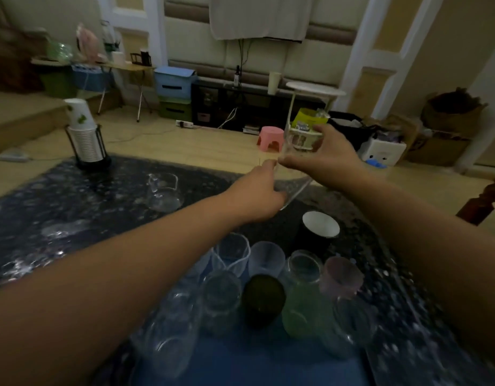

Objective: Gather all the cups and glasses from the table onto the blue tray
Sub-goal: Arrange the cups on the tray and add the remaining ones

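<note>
The blue tray (240, 366) lies on the dark marbled table (45, 218) near me. It carries several cups and glasses, among them a dark green cup (264, 298), a pale green one (299, 307) and a pink one (341, 277). A black cup with a white inside (320, 227) stands at the tray's far end. Over the table's far edge my right hand (324, 157) grips an upright clear glass (299, 137). Just below it, my left hand (260, 196) is curled around a tilted clear glass (295, 190), which is blurred.
A clear glass pitcher (162, 193) stands on the table left of my hands. A black holder with stacked paper cups (86, 137) sits at the far left corner. Beyond the table are a pink stool (270, 137) and a white side table (314, 91).
</note>
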